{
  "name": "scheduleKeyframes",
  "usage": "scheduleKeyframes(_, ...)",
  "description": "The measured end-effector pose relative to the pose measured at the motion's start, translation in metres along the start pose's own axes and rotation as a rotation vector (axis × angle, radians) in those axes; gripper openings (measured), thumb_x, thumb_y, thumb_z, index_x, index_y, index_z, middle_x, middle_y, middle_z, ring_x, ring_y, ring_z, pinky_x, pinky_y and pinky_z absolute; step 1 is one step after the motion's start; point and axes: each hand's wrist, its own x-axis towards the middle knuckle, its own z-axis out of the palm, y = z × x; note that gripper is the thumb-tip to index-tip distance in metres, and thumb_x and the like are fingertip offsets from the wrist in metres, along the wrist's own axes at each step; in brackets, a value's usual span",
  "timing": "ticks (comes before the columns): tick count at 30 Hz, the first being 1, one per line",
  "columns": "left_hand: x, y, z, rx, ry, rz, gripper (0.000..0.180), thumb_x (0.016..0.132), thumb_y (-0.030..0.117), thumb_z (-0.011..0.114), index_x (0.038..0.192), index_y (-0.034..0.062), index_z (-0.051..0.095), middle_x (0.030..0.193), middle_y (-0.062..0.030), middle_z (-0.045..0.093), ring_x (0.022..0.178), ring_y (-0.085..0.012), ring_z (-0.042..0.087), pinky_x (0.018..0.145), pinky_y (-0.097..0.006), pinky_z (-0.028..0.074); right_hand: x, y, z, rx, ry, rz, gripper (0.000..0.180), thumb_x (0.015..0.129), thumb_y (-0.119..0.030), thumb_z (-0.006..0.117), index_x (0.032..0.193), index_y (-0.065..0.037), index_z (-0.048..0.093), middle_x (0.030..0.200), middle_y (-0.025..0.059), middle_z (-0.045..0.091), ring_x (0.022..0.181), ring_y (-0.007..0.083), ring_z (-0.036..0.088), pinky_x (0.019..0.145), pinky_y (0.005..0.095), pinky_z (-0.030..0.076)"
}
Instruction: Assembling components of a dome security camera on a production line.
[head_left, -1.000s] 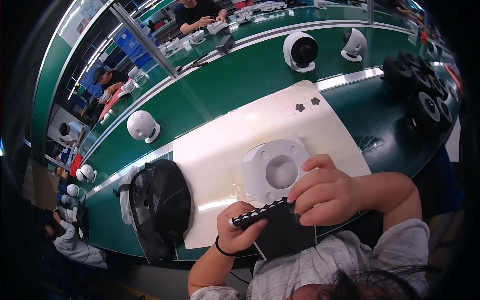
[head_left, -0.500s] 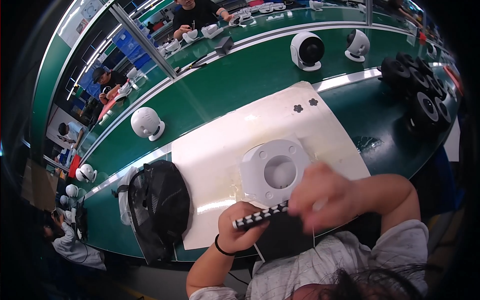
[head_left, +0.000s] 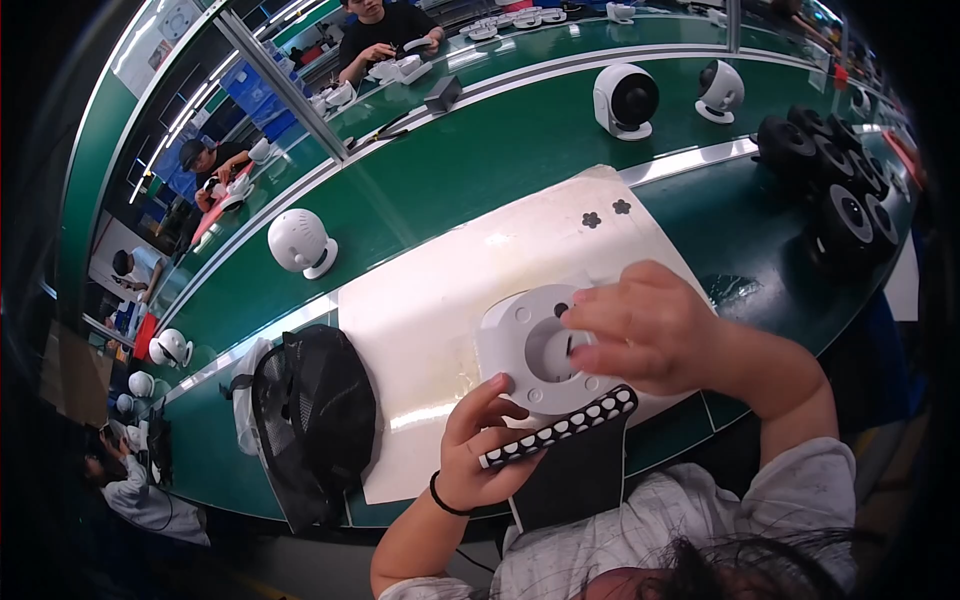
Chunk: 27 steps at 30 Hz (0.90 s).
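A white plastic housing (head_left: 505, 345) with a round opening lies on the pale mat in front of me. My left hand (head_left: 485, 450) is closed around a narrow black strip with white dots (head_left: 560, 432), its index finger reaching to the housing's near edge. My right hand (head_left: 645, 330) is over the housing's right side with its fingers curled. Beside its index fingertip a black round pad (head_left: 561, 310) shows on the housing's rim. Something small and dark lies between that hand's fingertips; what it is stays unclear.
The pale mat (head_left: 410, 350) bears two black flower-shaped pieces (head_left: 592, 220) at its far end. To the left lies a black mesh bag (head_left: 320, 410). White round-headed devices (head_left: 300, 243) stand along the green bench (head_left: 450, 165). Black round parts (head_left: 845, 205) are piled at right. Co-workers sit beyond.
My right hand has moved up and away from the strip to the housing's rim. A black pad now shows there. The left index finger has stretched toward the housing.
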Motion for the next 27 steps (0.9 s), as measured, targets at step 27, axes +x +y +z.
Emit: scheduleKeyframes(27,-0.007,-0.001,-0.016,0.101,0.05,0.104,0.025,0.055,0.0,0.068,0.08,0.0006,0.062,0.123,-0.0196,0.044,0.056,-0.0153,0.056,0.052,-0.025,0.046,0.045,-0.033,0.011,-0.043,-0.177,0.23,0.036,0.072,-0.002,0.059,0.107,-0.01,0.05,0.092,0.0059,0.058,0.101,0.0238,0.055,0.1,0.0493,0.022)
